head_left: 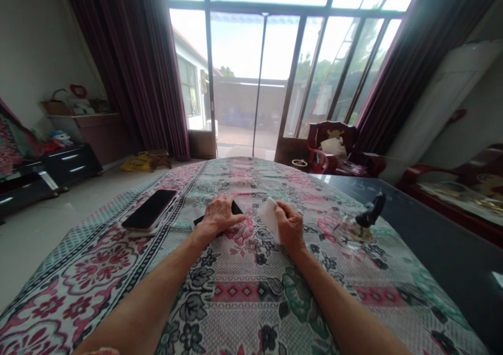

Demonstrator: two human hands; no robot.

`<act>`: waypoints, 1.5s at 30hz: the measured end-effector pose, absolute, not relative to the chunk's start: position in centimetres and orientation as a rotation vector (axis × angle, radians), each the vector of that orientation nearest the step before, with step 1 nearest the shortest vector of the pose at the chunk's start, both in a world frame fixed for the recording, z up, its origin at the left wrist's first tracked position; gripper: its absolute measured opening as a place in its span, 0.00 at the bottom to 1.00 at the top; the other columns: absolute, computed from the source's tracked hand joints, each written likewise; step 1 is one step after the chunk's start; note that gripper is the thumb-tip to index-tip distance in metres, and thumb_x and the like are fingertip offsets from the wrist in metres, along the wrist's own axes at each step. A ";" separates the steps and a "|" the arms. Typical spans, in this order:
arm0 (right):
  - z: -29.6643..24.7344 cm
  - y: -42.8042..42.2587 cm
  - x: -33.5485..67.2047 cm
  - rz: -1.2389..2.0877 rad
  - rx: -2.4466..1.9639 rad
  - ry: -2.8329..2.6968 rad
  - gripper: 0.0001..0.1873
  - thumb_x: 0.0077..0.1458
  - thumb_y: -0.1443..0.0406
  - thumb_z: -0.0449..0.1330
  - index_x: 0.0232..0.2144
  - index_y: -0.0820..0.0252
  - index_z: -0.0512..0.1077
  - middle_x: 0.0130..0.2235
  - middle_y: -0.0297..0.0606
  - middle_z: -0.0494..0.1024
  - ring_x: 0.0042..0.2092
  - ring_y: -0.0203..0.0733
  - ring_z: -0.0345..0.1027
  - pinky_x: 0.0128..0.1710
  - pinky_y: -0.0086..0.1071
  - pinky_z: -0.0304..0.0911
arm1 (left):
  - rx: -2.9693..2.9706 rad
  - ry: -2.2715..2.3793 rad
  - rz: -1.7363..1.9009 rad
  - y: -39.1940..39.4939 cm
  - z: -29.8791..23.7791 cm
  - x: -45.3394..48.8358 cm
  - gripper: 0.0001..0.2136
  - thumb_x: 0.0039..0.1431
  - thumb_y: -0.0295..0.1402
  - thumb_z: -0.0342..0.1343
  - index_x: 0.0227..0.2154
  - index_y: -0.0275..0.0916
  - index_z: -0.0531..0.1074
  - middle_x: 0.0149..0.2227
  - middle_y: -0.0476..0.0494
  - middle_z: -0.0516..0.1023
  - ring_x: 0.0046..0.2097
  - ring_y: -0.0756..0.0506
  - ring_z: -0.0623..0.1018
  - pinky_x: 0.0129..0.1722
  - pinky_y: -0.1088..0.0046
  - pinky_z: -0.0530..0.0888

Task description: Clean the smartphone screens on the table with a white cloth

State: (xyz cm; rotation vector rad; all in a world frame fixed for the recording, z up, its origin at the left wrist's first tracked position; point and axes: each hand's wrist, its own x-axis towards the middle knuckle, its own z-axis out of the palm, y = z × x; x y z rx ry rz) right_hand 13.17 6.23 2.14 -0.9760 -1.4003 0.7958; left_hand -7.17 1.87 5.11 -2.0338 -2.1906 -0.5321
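Observation:
My left hand point(220, 214) lies palm down across a dark, flat, phone-like object point(236, 208) on the table. Its thumb stretches out to the right, and the hand covers most of the object, so its exact kind is hidden. In my right hand point(290, 225), closed with thumb and fingers pinched, is a white tissue point(269, 217) hanging toward the left. The tissue is just right of the dark object, apart from it. Farther left, a black-screened phone point(150, 210) rests on something thin and pale.
A patterned tablecloth point(243, 318) covers the table. On the right stands a clear glass container point(346, 234) with a black object point(371, 211) sticking up from it. Beyond are a dark tabletop point(428, 229), a carved red chair point(334, 145) and glass doors point(251, 98).

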 end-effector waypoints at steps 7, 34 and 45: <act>2.2 6.0 13.0 0.814 -0.971 -1.423 0.21 0.48 0.54 0.55 0.34 0.64 0.77 0.32 0.40 0.79 0.31 0.42 0.68 0.28 0.30 0.62 | -1.887 -2.469 -0.511 1.6 5.0 -7.4 0.26 0.44 0.57 0.59 0.36 0.38 0.76 0.46 0.29 0.73 0.50 0.29 0.72 0.46 0.61 0.69; 2.3 5.8 12.7 0.771 -0.950 -1.505 0.19 0.48 0.55 0.55 0.33 0.62 0.78 0.33 0.39 0.80 0.33 0.43 0.71 0.31 0.31 0.65 | -1.644 -2.809 -0.690 2.9 5.3 -10.5 0.25 0.58 0.52 0.45 0.39 0.36 0.76 0.50 0.26 0.72 0.52 0.31 0.72 0.48 0.55 0.69; 2.5 6.5 13.3 0.803 -1.028 -1.392 0.22 0.46 0.54 0.56 0.35 0.64 0.78 0.28 0.39 0.78 0.29 0.41 0.68 0.26 0.30 0.62 | -1.782 -2.561 -1.121 3.5 3.6 -10.4 0.08 0.42 0.35 0.62 0.26 0.39 0.78 0.43 0.33 0.78 0.47 0.34 0.75 0.46 0.64 0.69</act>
